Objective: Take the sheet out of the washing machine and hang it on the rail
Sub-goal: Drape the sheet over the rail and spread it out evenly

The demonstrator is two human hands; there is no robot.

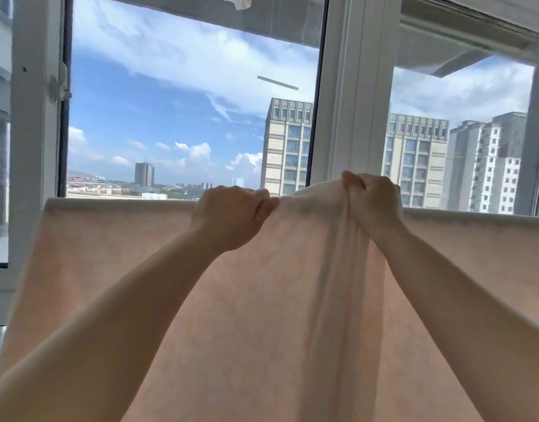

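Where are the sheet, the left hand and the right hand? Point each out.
sheet (116, 254): head view, on the flat draped cloth left of the arms.
left hand (231, 217): head view, on the back of the hand.
right hand (373, 199): head view, on the knuckles.

— What is the person wearing on the arms?

— Nothing that I can see from here. Both forearms are bare all the way from the wrist to the lower edge of the view; no sleeve or cuff shows.

— Any watch, bracelet, ring?

— None shows on the left hand (231, 217) or the right hand (373, 199). No gloves either. The wrists are plain.

— And the nails?

— The fingers are turned away from me, so I cannot tell. The rest of the body is out of sight.
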